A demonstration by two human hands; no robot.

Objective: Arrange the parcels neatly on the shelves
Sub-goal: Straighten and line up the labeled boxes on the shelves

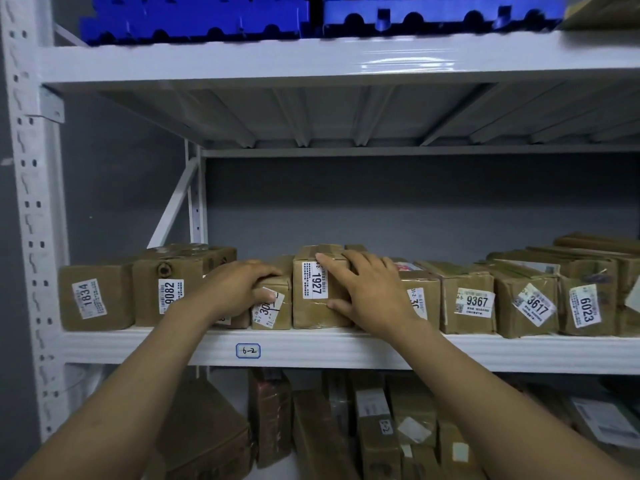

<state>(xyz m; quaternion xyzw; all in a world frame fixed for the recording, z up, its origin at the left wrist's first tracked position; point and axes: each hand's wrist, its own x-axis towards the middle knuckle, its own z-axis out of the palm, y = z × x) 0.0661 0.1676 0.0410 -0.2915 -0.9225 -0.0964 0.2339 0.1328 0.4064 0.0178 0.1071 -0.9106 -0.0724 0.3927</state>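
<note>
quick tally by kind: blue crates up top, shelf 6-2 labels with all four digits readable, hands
blue crates: 2
fully readable labels: 6 (1834, 9082, 1927, 9367, 3617, 6023)
hands: 2 (left hand gripping the small parcel, right hand resting on parcel 1927)
total: 10

Brown labelled parcels (474, 299) stand in a row on a shelf (485, 351).

Parcel 1927 (320, 296) sits mid-row on the shelf (485, 351). Touching its left, a small parcel (272, 311); further left, parcel 9082 (162, 292), then parcel 1834 (93, 296). Off to its right, parcel 9367 (467, 299), parcel 3617 (530, 306), parcel 6023 (585, 308). Beneath it, lower parcels (377, 445).
</note>
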